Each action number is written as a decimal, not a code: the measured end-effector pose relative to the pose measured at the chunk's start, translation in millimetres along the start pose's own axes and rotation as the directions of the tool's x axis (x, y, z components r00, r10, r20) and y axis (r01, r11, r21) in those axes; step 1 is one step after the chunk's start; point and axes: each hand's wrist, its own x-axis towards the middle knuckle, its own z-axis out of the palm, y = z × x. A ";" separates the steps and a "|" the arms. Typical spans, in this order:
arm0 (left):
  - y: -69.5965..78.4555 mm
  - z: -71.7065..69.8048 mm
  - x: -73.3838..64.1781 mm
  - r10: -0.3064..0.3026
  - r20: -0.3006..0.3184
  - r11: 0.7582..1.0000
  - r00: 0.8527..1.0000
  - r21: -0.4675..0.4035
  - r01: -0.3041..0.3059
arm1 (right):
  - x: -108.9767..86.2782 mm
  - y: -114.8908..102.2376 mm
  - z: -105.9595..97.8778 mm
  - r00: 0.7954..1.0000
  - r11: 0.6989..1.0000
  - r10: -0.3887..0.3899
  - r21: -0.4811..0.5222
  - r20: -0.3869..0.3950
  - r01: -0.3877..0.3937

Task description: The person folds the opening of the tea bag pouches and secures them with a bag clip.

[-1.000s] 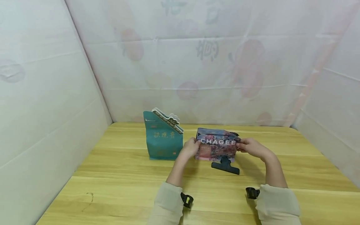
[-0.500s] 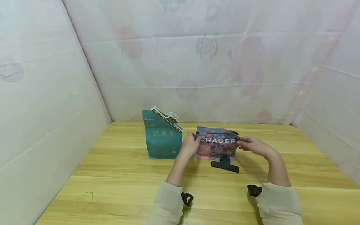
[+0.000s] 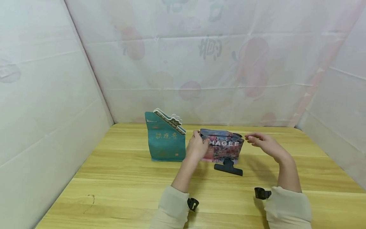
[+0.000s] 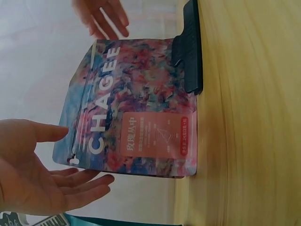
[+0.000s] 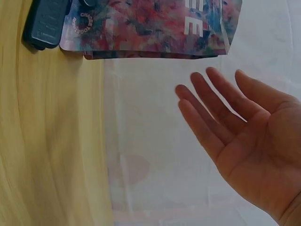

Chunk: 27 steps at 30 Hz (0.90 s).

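Note:
A pink-and-blue CHAGEE pouch [image 3: 226,149] stands upright on the table. My left hand [image 3: 197,146] is at its left edge, thumb over the front corner and relaxed fingers along the side, as the left wrist view shows. Off the pouch's right edge, my right hand [image 3: 264,144] holds nothing; its fingers [image 5: 221,99] are spread and apart from the pouch. A black wide clip [image 3: 228,168] lies at the pouch's lower front edge. Left of these stands a teal pouch [image 3: 166,144] with a decorated clip [image 3: 171,122] set slantwise across its top right corner.
The wooden table [image 3: 128,187] reaches back to a pale printed cloth wall [image 3: 160,73], with more cloth walls at both sides. Black camera mounts sit at both wrists, by the left sleeve [image 3: 172,205] and the right sleeve [image 3: 287,203].
My right hand has let go of the CHAGEE pouch's right edge and moved right and slightly up. My left hand has shifted right, now covering the first letter. Both pouches and the black clip stay put.

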 end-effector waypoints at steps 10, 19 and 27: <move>8.5 13.5 -2.7 0.028 -0.076 0.989 0.997 0.149 -0.016 | 5.6 -6.1 5.8 0.994 0.999 -0.028 0.023 -0.109 0.030; 16.3 25.7 -8.7 0.160 -0.214 0.884 0.964 0.466 -0.043 | 13.9 -5.9 15.3 0.988 0.998 -0.043 0.043 -0.146 0.050; 27.6 29.4 -2.9 0.312 -0.143 0.731 0.939 0.668 -0.142 | 20.3 -4.5 19.5 0.983 0.997 -0.072 0.025 -0.167 0.077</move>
